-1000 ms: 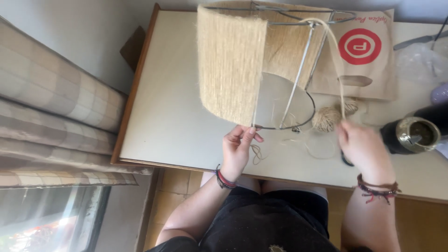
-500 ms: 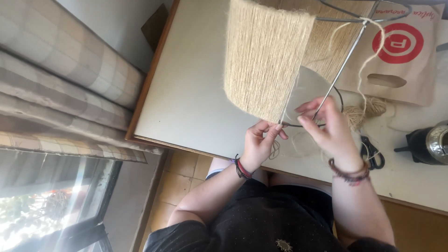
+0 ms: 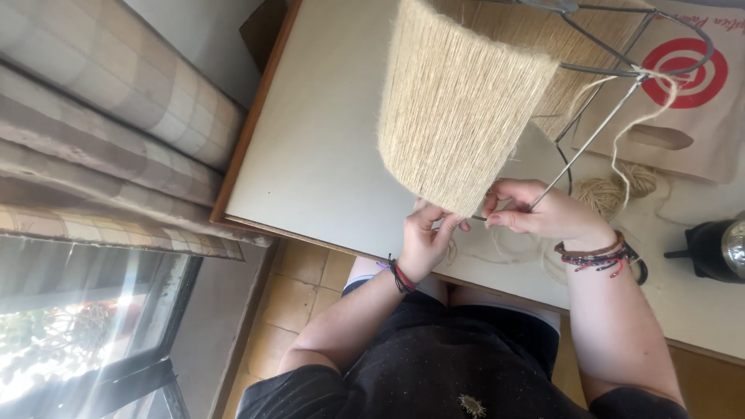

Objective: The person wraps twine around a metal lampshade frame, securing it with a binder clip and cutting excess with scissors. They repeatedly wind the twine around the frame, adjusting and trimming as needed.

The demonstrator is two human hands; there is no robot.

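Twine-wrapped lampshade frame (image 3: 458,109) stood on the counter (image 3: 326,155) directly beyond both hands, its wrapped wall rising away from the fingers and its long axis running up and away from the person. Its lower rim sat just past the knuckles, roughly midway between the two hands, so neither was clearly the nearer.

At that rim the left hand (image 3: 425,240) was curled nearly closed, fingertips pressed to the bottom edge of the wrapped part; whether it pinched a strand there could not be told. Just to its right, the right hand (image 3: 543,216) was closed in a pinch, thumb and forefinger meeting where a bare metal strut (image 3: 590,140) came down to the rim. A loose strand of twine (image 3: 621,140) hung from the top ring beyond that hand and trailed down to a small ball of twine (image 3: 613,190) lying on the counter just past the right wrist. Farther off on the same side lay a paper bag with a red ring mark (image 3: 691,101), and a dark round container (image 3: 718,248) stood to the right of the wrist.
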